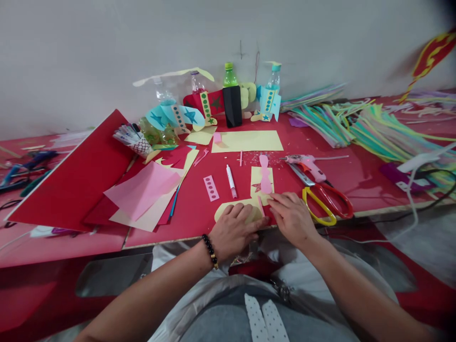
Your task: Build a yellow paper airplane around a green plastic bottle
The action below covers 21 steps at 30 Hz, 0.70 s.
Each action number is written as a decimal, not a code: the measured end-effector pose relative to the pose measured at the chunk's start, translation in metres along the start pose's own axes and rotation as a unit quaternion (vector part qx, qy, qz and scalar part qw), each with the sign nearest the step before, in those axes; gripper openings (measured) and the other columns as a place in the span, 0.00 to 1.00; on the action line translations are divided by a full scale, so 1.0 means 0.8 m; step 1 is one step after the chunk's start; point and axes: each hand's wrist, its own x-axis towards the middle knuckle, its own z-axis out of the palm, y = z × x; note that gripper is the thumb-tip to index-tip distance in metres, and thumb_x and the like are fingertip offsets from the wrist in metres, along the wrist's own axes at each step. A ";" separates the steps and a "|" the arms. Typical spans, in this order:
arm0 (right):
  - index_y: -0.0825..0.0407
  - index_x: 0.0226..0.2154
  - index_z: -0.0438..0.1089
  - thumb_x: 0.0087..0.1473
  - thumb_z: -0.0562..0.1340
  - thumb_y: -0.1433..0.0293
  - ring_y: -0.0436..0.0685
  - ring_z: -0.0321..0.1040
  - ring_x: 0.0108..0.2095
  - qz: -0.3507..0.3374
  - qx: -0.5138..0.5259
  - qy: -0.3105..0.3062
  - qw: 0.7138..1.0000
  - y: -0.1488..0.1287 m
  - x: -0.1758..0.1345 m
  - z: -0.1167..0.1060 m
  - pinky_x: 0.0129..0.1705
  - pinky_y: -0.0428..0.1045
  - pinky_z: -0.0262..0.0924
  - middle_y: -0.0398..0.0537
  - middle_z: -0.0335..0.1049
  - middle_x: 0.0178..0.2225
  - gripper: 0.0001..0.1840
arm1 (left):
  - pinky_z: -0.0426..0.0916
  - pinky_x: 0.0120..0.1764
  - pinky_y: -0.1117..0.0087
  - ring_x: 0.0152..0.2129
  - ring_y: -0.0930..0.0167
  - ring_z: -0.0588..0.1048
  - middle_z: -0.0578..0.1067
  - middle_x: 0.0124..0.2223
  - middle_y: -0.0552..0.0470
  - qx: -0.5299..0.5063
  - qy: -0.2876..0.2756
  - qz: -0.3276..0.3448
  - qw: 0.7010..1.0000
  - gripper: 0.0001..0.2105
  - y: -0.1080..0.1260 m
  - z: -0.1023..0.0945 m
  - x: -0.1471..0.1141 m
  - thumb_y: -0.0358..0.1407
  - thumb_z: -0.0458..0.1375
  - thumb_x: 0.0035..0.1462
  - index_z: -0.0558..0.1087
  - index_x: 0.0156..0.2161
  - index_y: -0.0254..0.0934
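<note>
My left hand [233, 228], with a beaded bracelet at the wrist, lies with fingers spread on a pale yellow rounded paper strip [221, 210], covering part of it. A narrow pink paper strip [261, 206] crosses the yellow one; my left fingertip is at its lower end. My right hand [292, 219] rests beside it, fingers stretched toward the right end of the yellow strip. Just beyond lies a pink propeller-shaped cutout [264, 175] on a yellow card [255, 175] with a star. A white marker [231, 180] and a pink dotted strip [211, 188] lie to the left.
Large scissors [322, 202] and a pink glue gun [305, 164] lie at right. Stacked coloured sheets [144, 190], a pen cup [137, 142] and a leaning red board [81, 175] stand left. Decorated bottles [272, 90] line the wall. Bundled colourful strips [320, 123] lie back right.
</note>
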 end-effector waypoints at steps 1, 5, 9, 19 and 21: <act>0.48 0.48 0.74 0.60 0.55 0.71 0.65 0.63 0.50 -0.006 -0.027 -0.005 1.000 -0.001 -0.003 0.001 0.48 0.60 0.59 0.49 0.73 0.53 0.17 | 0.62 0.50 0.57 0.50 0.60 0.63 0.64 0.56 0.48 0.000 0.004 -0.001 1.000 0.26 -0.001 0.002 -0.001 0.47 0.54 0.62 0.57 0.64 0.57; 0.47 0.53 0.71 0.62 0.54 0.67 0.67 0.59 0.55 -0.026 -0.076 -0.030 0.996 0.001 0.004 0.004 0.49 0.62 0.55 0.47 0.69 0.57 0.19 | 0.60 0.53 0.57 0.53 0.60 0.61 0.64 0.59 0.48 -0.003 0.018 -0.002 1.000 0.26 -0.004 0.009 -0.010 0.45 0.56 0.62 0.58 0.64 0.54; 0.48 0.54 0.70 0.63 0.52 0.66 0.69 0.57 0.56 -0.035 -0.065 -0.038 0.997 0.006 0.040 0.015 0.49 0.63 0.54 0.48 0.68 0.58 0.20 | 0.60 0.54 0.57 0.55 0.59 0.60 0.60 0.65 0.53 -0.009 0.012 -0.005 1.000 0.23 -0.005 0.010 -0.016 0.46 0.55 0.63 0.61 0.62 0.53; 0.53 0.45 0.74 0.61 0.54 0.65 0.64 0.69 0.45 0.075 -0.057 0.096 0.991 0.079 0.040 -0.033 0.50 0.58 0.61 0.56 0.76 0.43 0.17 | 0.59 0.54 0.56 0.55 0.59 0.61 0.57 0.68 0.58 0.006 0.013 0.005 1.000 0.25 -0.008 0.011 -0.017 0.46 0.53 0.64 0.57 0.65 0.53; 0.54 0.41 0.75 0.59 0.56 0.65 0.66 0.69 0.41 0.122 -0.075 0.121 0.982 0.105 0.016 -0.050 0.45 0.59 0.63 0.59 0.76 0.39 0.16 | 0.59 0.53 0.55 0.54 0.59 0.61 0.57 0.68 0.59 0.008 0.016 0.004 1.000 0.25 -0.008 0.014 -0.016 0.46 0.53 0.64 0.57 0.65 0.54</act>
